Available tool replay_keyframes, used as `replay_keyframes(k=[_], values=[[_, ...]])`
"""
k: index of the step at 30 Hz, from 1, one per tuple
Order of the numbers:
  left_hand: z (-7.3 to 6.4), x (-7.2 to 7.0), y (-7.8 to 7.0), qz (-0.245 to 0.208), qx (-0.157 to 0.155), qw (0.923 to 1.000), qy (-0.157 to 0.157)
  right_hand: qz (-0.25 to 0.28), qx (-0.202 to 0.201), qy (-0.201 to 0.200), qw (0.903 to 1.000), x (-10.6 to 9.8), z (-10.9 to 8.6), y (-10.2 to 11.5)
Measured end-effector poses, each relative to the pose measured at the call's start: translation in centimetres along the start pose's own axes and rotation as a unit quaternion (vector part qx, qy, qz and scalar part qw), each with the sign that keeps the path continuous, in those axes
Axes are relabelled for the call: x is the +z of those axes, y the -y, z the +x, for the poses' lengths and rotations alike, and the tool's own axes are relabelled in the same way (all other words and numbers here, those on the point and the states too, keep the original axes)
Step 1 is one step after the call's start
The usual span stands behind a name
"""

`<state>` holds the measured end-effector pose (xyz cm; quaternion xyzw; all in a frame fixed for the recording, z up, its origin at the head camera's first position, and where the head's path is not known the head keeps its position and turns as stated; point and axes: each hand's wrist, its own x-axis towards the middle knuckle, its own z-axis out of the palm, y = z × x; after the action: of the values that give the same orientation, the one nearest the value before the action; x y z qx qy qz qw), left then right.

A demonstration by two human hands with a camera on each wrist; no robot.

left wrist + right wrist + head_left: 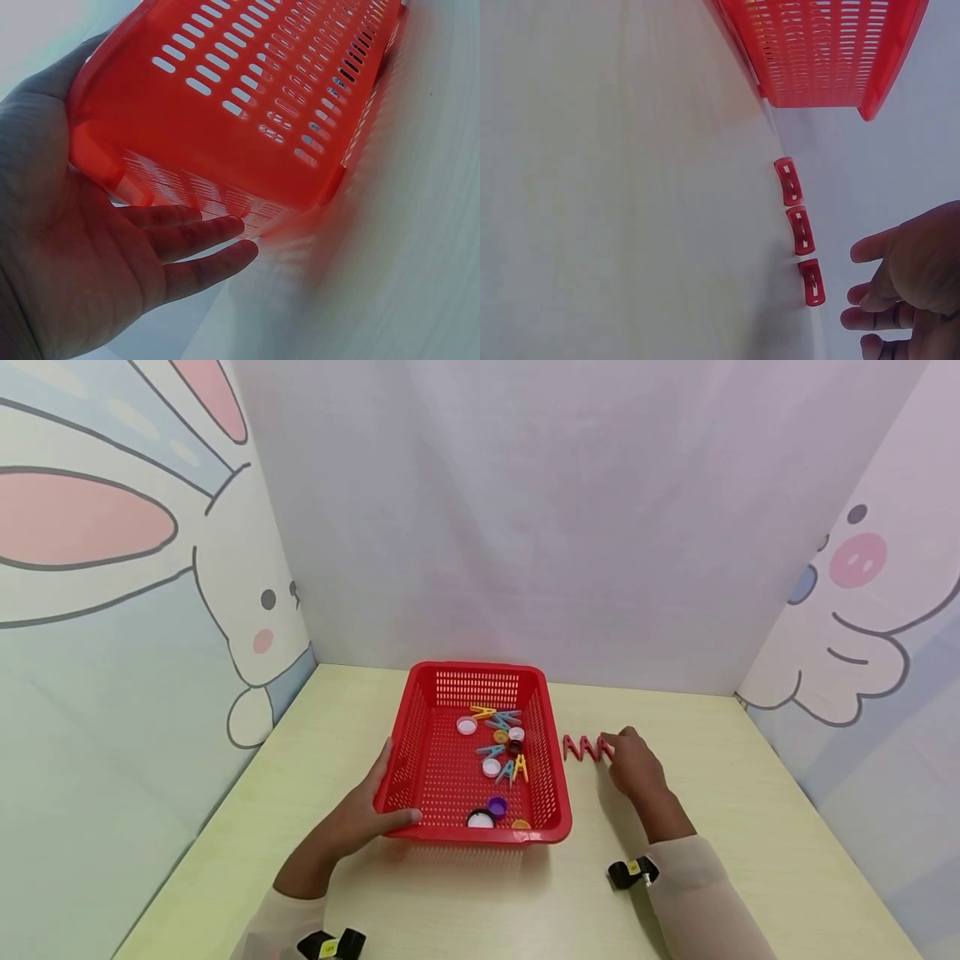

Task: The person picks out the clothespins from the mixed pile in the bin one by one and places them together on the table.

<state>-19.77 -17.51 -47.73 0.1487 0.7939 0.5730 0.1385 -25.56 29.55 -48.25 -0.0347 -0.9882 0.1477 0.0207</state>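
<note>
My left hand [351,821] grips the left near corner of a red plastic basket [450,835], thumb over the rim and fingers along the outer wall. In the left wrist view, the fingers [214,270] spread under the rim against the slotted side. Right of the basket, three red clothespins [587,748] stand in a row on the table. My right hand [636,767] hovers by the rightmost one, overlapping it in the head view. From the right wrist, a gap shows between its loosely bent fingers [877,319] and that red clothespin [811,283].
Inside the basket lie blue clothespins [491,750], yellow clothespins [521,768] and several caps, among them a purple cap [497,807] and a white cap [491,767]. Behind the pale wooden table [720,793] hangs a grey curtain [495,527]; cartoon-printed panels flank both sides.
</note>
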Motion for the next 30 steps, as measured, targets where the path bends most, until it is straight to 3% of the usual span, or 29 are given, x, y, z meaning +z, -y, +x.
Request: replay_keyframes(k=[8, 18, 30], values=[[0.1, 0.0, 0.1, -0.001, 0.003, 1.0, 0.001, 0.011, -0.02, -0.025, 0.9994, -1.0, -0.3, 1.0], [0.1, -0.1, 0.3, -0.001, 0.001, 1.0, -0.002, 0.008, -0.059, -0.055, 0.9967, -2.6, -1.2, 3.8], [0.2, -0.2, 0.2, 0.004, -0.001, 1.0, -0.003, -0.051, -0.133, -0.13, 0.9811, -4.6, -2.4, 7.4]])
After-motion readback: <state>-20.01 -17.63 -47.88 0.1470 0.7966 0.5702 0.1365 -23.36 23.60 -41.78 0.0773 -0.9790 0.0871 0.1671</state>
